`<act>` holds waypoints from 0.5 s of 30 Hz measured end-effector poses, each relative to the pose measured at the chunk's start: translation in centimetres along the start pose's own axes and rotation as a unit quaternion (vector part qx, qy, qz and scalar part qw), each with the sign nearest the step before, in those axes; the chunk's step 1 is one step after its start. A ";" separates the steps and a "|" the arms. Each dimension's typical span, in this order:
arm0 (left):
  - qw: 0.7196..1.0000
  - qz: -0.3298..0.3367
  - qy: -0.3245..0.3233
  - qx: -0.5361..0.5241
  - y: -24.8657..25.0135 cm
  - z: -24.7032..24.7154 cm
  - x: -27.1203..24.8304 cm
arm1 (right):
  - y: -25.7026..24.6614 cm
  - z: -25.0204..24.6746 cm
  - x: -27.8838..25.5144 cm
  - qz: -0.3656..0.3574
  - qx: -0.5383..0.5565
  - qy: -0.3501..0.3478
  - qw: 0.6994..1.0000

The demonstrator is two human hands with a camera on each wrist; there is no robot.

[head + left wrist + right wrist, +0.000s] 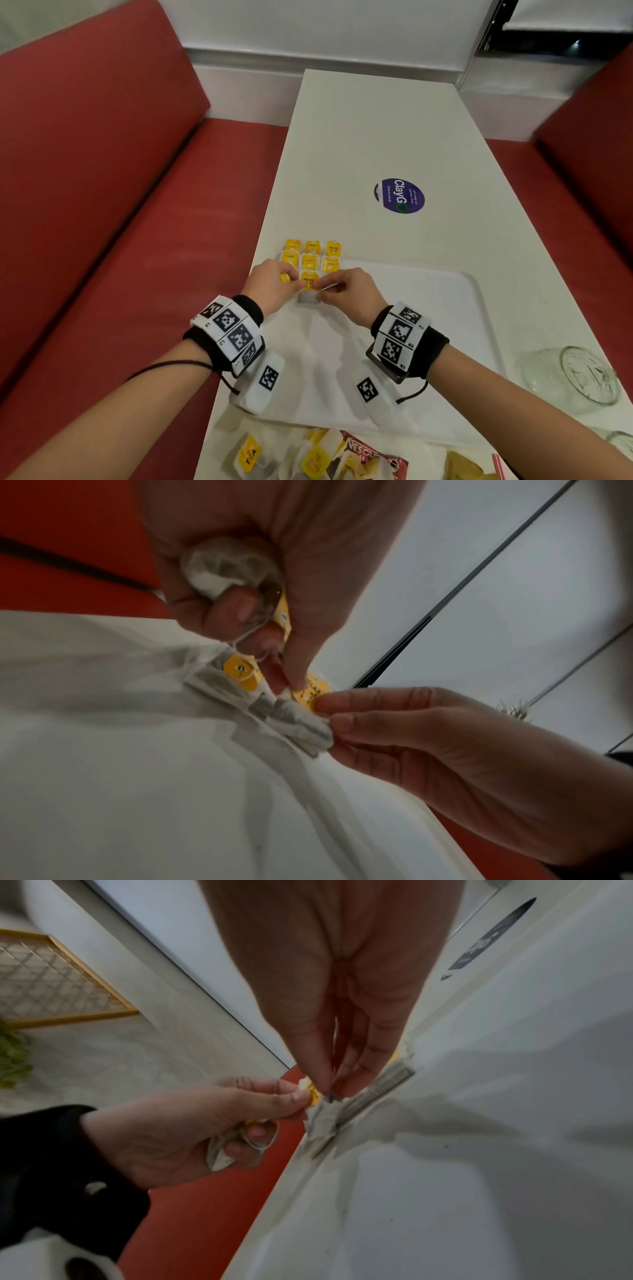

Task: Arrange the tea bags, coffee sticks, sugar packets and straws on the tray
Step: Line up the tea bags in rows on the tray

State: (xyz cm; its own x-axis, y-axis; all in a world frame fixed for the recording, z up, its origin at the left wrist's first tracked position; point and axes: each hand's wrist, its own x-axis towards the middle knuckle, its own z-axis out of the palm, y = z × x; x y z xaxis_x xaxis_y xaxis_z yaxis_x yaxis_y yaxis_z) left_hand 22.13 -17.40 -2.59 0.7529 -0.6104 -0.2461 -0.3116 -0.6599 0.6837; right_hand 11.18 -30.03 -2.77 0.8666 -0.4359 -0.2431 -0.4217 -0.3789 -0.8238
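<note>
A white tray point(418, 329) lies on the white table. Several tea bags with yellow tags point(310, 262) sit in rows at its far-left corner. At the near end of those rows, both hands pinch one tea bag with a yellow "RELAX" tag point(309, 281). My left hand point(294, 279) pinches the tag point(310, 695) between thumb and forefinger. Its other fingers curl round a spare tea bag point(222, 566) in the palm. My right hand point(321, 287) pinches the same bag's paper pouch point(301, 723), which rests on the tray.
A heap of tea bags point(253, 455) and a red coffee stick point(373, 455) lie at the table's near edge. A pink straw point(498, 466) and a glass jar point(579, 373) are at the right. A purple sticker point(399, 196) marks the table. Red benches point(102, 205) flank it.
</note>
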 end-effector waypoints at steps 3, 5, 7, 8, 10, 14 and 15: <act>1.000 0.004 0.008 0.021 0.2 0.0 0.7 | -0.1 -0.1 0.6 -0.004 -0.035 -0.009 0.999; 0.999 -0.001 0.014 0.039 0.2 0.2 1.0 | -0.2 0.0 0.9 -0.012 -0.065 -0.017 0.998; 0.998 -0.008 0.018 0.055 0.2 0.3 1.1 | -0.2 0.1 1.2 -0.019 -0.092 -0.027 0.995; 0.998 -0.010 0.020 0.061 0.2 0.3 1.2 | -0.3 0.2 1.2 -0.021 -0.101 -0.032 0.994; 0.997 -0.012 0.022 0.072 0.1 0.4 1.3 | -0.4 0.3 1.2 -0.028 -0.118 -0.045 0.992; 0.997 -0.016 0.018 0.078 -0.2 0.4 1.5 | -0.7 0.1 0.8 -0.049 -0.170 -0.063 0.982; 0.997 -0.017 0.018 0.077 -0.2 0.5 1.4 | -0.8 0.0 0.7 -0.052 -0.182 -0.070 0.979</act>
State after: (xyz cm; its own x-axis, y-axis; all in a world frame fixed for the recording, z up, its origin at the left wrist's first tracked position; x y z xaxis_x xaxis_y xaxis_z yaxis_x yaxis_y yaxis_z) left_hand 23.01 -18.33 -3.44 0.7840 -0.5727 -0.2396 -0.3696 -0.7407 0.5611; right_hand 12.11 -29.96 -2.26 0.9271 -0.2728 -0.2569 -0.3746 -0.6929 -0.6161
